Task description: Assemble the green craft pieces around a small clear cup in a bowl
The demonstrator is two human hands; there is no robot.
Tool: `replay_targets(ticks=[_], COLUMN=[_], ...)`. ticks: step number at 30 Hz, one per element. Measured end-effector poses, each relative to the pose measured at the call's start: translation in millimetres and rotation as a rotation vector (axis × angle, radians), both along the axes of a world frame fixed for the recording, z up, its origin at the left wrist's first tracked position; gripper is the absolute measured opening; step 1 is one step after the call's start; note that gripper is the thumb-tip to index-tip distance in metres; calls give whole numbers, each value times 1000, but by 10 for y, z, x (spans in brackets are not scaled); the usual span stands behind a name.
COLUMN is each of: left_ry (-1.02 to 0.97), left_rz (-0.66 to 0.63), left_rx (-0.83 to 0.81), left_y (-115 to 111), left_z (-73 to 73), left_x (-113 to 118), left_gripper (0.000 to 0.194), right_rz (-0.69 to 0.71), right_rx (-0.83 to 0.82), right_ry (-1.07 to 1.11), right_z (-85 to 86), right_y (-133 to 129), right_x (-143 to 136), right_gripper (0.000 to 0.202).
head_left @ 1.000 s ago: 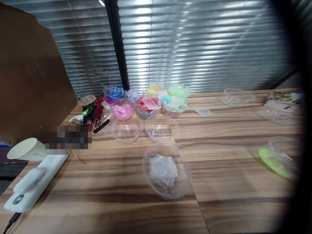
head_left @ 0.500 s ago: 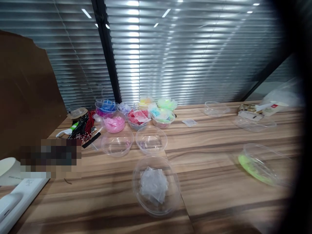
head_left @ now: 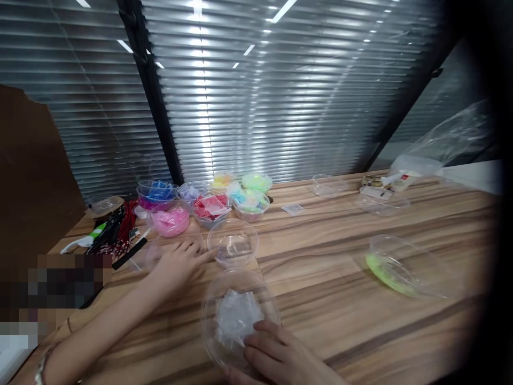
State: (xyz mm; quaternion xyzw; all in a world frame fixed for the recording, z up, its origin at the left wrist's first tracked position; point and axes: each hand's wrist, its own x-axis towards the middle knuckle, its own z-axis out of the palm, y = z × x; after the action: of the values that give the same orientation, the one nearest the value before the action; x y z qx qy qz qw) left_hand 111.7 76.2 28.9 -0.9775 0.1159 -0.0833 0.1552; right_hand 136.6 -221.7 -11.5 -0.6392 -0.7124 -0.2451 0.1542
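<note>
My left hand reaches over a shallow clear bowl, fingertips dipping inside its rim and thumb stretched out to the right. The hand hides most of that bowl's contents. Nearer to me, an oval clear plastic bowl holds a pile of small clear plastic bags. My right hand lies over this bowl's right side, fingers parted and their tips at the edge of the pile. Neither hand visibly grips anything. Just behind, another clear bowl stands beside my left thumb.
Bowls of coloured pieces, including pink, red and blue, line the back. Red and black wires lie left. A clear container with lime-green contents stands right, and a flat clear bag lies behind.
Both my hands have come into view, the left over a shallow bowl and the right over the bowl of bags. The view has shifted, moving the table's things leftward.
</note>
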Motion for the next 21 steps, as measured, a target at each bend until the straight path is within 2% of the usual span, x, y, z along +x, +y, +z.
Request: replay_targets(ticks=[3,6,11,16,19,21], left_ry=[14,-31,-22,-72,-93,-139], left_rz=[34,74,69,13,-56,-73], left_rx=[-77,-140,-211,-236,-193,-175], left_y=[-13,38,102,-94,-272,-376], left_z=[-8,-4,-34,-53,-104,-138], left_x=[48,-46,-467,-930,-1101,-1161], left_gripper=[26,25,21,23,29,32], right_rz=[-58,-120,-322,-415,-635,-824], right_rx=[-120,-97,-142,-186,-151,-115], right_ry=[135,233,264,203,73,17], right_z=[29,42,-9,-2,1,-24], right_y=[-98,-317,-589,-439,-333,-411], right_x=[36,173,566,1052,1303,1421], right_gripper=[39,44,58,60,55,54])
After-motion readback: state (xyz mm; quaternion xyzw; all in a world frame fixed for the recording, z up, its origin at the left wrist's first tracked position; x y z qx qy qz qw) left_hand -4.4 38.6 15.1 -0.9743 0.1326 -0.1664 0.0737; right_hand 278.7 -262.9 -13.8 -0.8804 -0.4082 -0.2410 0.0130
